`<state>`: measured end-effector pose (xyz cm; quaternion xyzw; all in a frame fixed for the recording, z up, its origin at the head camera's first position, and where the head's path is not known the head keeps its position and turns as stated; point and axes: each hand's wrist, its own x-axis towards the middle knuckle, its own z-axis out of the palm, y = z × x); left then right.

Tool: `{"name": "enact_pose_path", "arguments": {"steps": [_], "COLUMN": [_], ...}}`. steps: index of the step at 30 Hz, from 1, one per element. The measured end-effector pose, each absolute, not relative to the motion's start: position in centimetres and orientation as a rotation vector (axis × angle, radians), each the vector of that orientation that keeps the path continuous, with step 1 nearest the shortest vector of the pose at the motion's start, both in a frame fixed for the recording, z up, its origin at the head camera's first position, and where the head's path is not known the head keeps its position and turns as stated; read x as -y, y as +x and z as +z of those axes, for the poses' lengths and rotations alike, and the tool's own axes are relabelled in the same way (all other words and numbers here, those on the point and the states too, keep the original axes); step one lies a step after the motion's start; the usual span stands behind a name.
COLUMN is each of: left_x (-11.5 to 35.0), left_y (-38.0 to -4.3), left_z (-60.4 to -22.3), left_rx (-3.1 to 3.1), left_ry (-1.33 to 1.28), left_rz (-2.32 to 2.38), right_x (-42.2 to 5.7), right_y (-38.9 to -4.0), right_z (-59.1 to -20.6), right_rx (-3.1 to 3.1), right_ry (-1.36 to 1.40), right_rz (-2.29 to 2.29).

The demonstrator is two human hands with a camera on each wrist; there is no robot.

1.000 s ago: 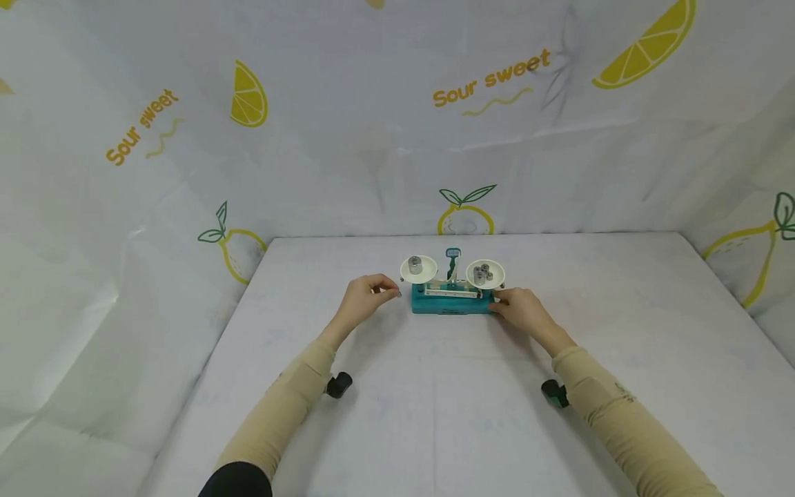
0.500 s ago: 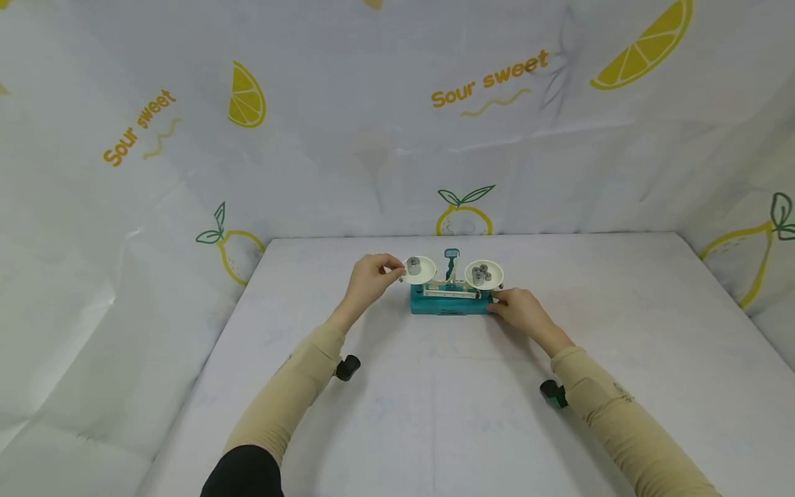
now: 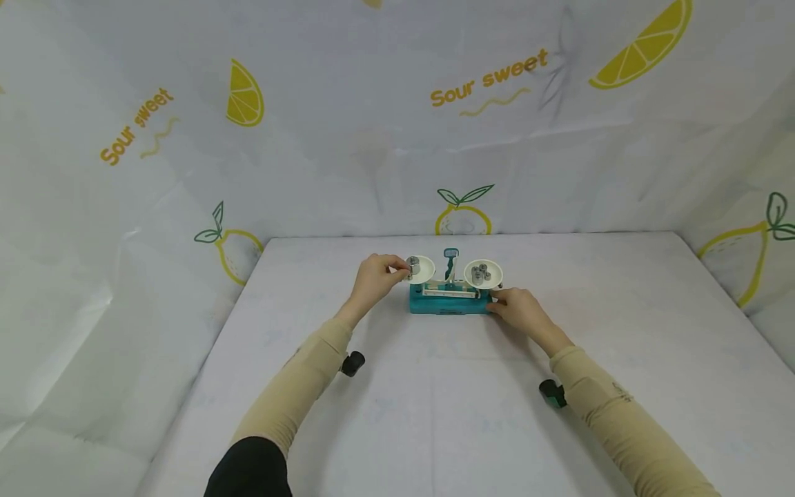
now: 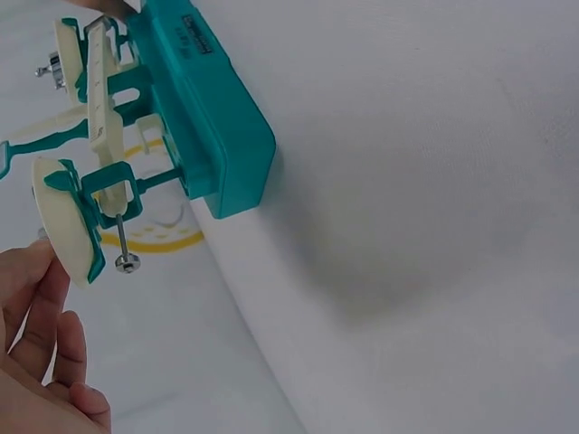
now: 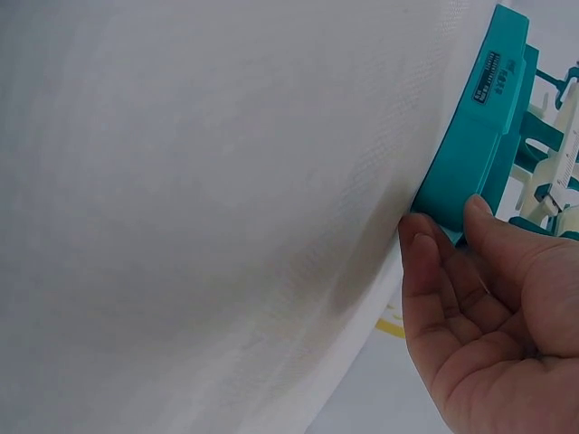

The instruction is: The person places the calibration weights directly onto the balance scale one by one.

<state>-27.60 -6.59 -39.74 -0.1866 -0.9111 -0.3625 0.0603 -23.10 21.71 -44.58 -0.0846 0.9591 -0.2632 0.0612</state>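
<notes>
A teal balance scale (image 3: 450, 306) with two cream pans stands near the back of the table. The left pan (image 3: 425, 270) bears a metal weight (image 3: 414, 261); several metal weights (image 3: 478, 274) sit together in the right pan (image 3: 495, 279). My left hand (image 3: 375, 281) is at the left pan's near rim, its thumb and finger pinching a small metal weight (image 4: 42, 233), mostly hidden by the fingertips. With thumb and fingers, my right hand (image 5: 488, 307) grips the right end of the teal base (image 5: 470, 145).
White cloth covers the table (image 3: 435, 414). A white sheet (image 3: 348, 159) printed with lemons hangs close behind the scale. Dark wrist cameras (image 3: 352, 364) stick out from the sleeves. Under the left pan a metal adjusting screw (image 4: 127, 262) juts out.
My left hand has risen from beside the base and moved right, bringing its small weight to the left pan. My right hand stays at the base.
</notes>
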Motion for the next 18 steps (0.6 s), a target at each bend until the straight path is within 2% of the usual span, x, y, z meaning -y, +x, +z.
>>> {"name": "enact_pose_path", "arguments": {"steps": [10,18], "left_x": [7.6,9.5], "left_y": [-27.2,-26.6], "left_z": [-39.6,-40.5], "left_rx": [2.742,2.711], "left_ry": [-0.526,-0.580], "left_rz": [-1.092,-0.942], "right_x": [-22.3,-24.6], "right_y": [-23.1,-22.4], "right_z": [-44.3,-42.6], "right_rx": [-2.851,-2.830], "right_ry": [-0.225,-0.193], "right_rz": [-0.797,-0.834]}}
